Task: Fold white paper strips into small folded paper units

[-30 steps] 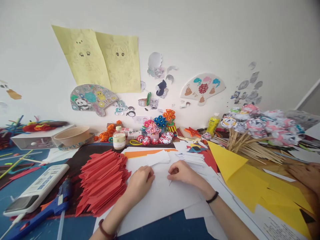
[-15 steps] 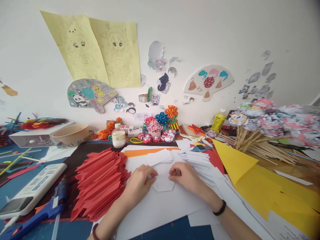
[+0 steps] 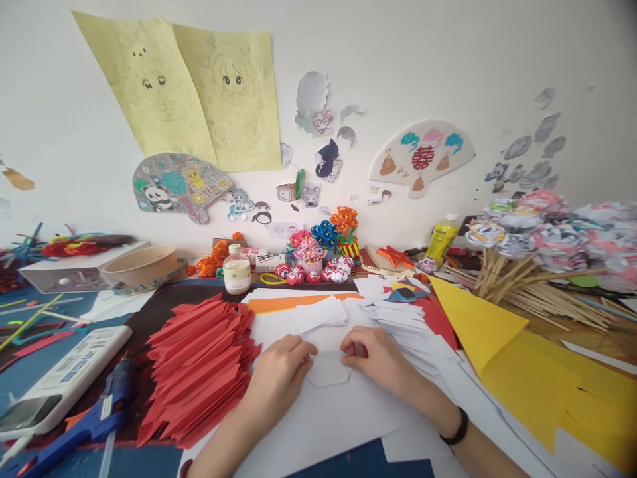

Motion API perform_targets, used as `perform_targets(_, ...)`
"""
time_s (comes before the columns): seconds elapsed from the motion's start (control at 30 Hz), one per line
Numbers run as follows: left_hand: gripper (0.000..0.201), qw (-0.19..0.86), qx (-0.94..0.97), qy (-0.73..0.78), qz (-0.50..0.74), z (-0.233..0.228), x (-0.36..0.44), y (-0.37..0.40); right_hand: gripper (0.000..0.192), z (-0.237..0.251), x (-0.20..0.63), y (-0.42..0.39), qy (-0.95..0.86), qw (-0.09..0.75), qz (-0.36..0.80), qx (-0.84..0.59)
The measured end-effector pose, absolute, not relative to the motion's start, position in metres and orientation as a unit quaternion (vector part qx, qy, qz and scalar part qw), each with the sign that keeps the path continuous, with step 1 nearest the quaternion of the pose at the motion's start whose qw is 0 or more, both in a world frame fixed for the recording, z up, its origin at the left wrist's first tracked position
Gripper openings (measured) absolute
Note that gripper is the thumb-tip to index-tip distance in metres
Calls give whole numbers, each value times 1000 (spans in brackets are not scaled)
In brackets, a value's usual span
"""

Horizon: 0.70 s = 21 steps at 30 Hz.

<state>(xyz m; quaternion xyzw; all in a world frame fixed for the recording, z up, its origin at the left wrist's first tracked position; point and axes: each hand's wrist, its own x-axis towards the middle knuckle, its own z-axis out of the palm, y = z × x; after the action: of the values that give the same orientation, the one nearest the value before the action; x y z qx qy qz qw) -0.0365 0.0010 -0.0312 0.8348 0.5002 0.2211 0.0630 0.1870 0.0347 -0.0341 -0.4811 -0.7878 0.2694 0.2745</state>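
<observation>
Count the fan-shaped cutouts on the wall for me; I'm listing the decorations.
2. One fan with a panda hangs left, under the yellow drawings; the other, with a red character, hangs right of centre. None seems hidden.

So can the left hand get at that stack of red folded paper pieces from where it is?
Probably yes: the left hand rests on white paper right beside the red stack, with nothing between them.

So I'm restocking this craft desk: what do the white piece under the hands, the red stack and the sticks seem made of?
The white piece looks like thin matte paper, with crisp folded edges. The red stack looks like matte coloured paper, creased into sharp pleats. The sticks look like pale bare wood or bamboo, thin and straight.
</observation>
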Motion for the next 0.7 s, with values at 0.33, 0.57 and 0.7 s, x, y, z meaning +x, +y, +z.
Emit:
perform_targets(0.33, 18, -68, 876, 426, 215, -39, -37, 0, 15, -33, 184, 29, -840, 274, 196, -426)
perform_targets(0.57, 14, -140, 895, 385, 177, -38, -37, -2, 20, -39, 186, 28, -905, 248, 1, -346)
perform_targets(0.7, 9, -161, 899, 383, 139, -36, -36, -4, 22, -43, 184, 28, -919, 238, -123, -291)
